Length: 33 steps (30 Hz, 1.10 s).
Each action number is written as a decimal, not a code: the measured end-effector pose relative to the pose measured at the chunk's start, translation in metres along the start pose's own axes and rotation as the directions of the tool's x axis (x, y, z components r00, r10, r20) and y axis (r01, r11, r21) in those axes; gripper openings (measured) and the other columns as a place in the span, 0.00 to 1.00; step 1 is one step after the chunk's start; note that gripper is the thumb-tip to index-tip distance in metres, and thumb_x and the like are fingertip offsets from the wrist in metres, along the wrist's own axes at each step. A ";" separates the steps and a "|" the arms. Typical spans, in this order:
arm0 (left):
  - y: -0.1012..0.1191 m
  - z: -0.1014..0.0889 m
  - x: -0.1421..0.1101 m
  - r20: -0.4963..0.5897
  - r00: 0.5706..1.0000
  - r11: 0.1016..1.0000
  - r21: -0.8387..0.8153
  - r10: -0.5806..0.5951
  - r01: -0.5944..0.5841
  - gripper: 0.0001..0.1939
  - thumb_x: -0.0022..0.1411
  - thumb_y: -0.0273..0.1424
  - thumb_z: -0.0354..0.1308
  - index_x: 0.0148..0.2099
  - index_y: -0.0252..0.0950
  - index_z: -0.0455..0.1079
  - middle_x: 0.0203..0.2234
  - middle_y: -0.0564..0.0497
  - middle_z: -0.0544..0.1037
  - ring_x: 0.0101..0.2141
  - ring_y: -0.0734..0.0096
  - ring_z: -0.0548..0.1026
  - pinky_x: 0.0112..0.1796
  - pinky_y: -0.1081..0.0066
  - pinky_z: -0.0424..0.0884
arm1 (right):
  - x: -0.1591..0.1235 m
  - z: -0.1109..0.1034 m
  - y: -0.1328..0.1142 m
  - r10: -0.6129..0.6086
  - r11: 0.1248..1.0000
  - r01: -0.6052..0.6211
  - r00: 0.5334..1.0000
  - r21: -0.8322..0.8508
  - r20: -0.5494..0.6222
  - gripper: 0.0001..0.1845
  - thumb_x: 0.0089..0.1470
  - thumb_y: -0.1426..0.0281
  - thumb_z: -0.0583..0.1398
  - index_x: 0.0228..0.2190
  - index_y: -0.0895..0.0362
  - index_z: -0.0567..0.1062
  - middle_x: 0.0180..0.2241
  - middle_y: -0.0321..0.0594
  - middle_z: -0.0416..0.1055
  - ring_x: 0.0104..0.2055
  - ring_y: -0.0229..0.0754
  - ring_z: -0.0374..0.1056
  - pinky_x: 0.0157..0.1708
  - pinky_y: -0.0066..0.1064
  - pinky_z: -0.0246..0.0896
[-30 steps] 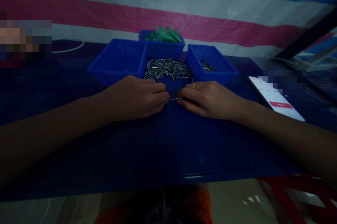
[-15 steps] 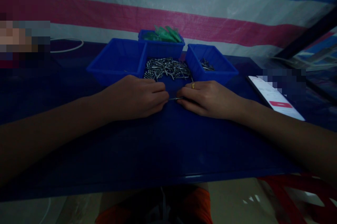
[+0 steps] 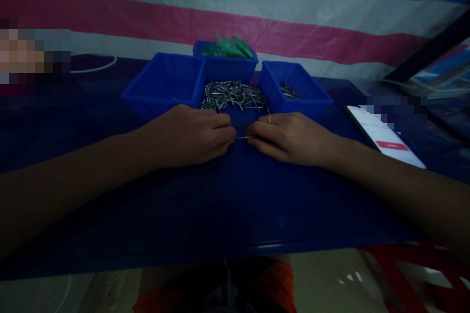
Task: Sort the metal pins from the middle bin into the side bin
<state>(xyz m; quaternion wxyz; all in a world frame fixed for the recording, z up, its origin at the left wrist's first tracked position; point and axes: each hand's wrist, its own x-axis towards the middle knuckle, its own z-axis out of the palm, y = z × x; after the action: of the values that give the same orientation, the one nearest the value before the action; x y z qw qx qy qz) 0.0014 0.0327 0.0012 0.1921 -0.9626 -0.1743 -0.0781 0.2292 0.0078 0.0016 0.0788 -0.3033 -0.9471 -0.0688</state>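
Over the middle of the blue table, my left hand (image 3: 198, 134) and my right hand (image 3: 290, 136) face each other, fingertips pinched. A thin metal rivet (image 3: 240, 137) spans the small gap between them. Its left end goes into my left fingertips, its thicker right end into my right ones; both ends are hidden. My right hand wears a gold-coloured ring (image 3: 269, 119). Just beyond the hands lies a loose pile of shiny metal rivets (image 3: 235, 93), several of them crossing one another.
Around the pile stand a left blue bin (image 3: 171, 78), a right blue bin (image 3: 308, 85) holding some metal pieces, and a rear blue bin (image 3: 229, 65) with green packets (image 3: 235, 48). A lit phone (image 3: 385, 136) lies right. A striped sheet (image 3: 293, 9) hangs behind.
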 end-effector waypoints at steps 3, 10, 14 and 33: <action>0.000 0.000 0.000 0.009 1.000 1.000 0.009 0.001 -0.001 0.15 0.65 0.33 0.41 0.41 0.37 0.69 0.32 0.50 0.74 0.32 0.72 0.73 0.24 0.75 0.60 | 0.000 0.000 0.000 0.001 1.000 -0.001 1.000 0.008 0.009 0.15 0.61 0.65 0.47 0.36 0.61 0.70 0.28 0.40 0.68 0.30 0.38 0.64 0.30 0.28 0.55; 0.000 -0.001 0.000 0.017 1.000 1.000 0.017 0.003 -0.003 0.15 0.66 0.33 0.41 0.41 0.38 0.69 0.32 0.51 0.74 0.32 0.71 0.72 0.24 0.75 0.60 | 0.000 -0.001 0.000 0.007 1.000 -0.007 1.000 0.012 0.020 0.15 0.61 0.65 0.47 0.36 0.61 0.69 0.27 0.39 0.67 0.28 0.37 0.63 0.29 0.28 0.55; 0.000 0.000 -0.001 0.021 1.000 1.000 0.023 0.003 -0.003 0.14 0.65 0.32 0.41 0.41 0.38 0.68 0.32 0.50 0.74 0.32 0.71 0.72 0.24 0.75 0.60 | 0.000 -0.001 0.000 0.000 1.000 0.000 1.000 0.012 0.016 0.15 0.61 0.66 0.47 0.36 0.60 0.69 0.27 0.39 0.67 0.29 0.37 0.64 0.29 0.27 0.55; -0.001 0.001 0.000 0.005 1.000 1.000 0.011 0.017 -0.017 0.13 0.65 0.32 0.42 0.40 0.37 0.68 0.31 0.50 0.73 0.30 0.73 0.71 0.23 0.76 0.58 | 0.000 -0.001 0.000 0.011 1.000 -0.012 1.000 0.023 0.022 0.15 0.61 0.66 0.47 0.37 0.61 0.69 0.28 0.40 0.68 0.28 0.37 0.64 0.29 0.28 0.55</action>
<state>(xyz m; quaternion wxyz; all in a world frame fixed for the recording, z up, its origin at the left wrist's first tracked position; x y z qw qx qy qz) 0.0010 0.0334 0.0007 0.1977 -0.9631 -0.1673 -0.0730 0.2287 0.0078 0.0024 0.0723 -0.3087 -0.9469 -0.0543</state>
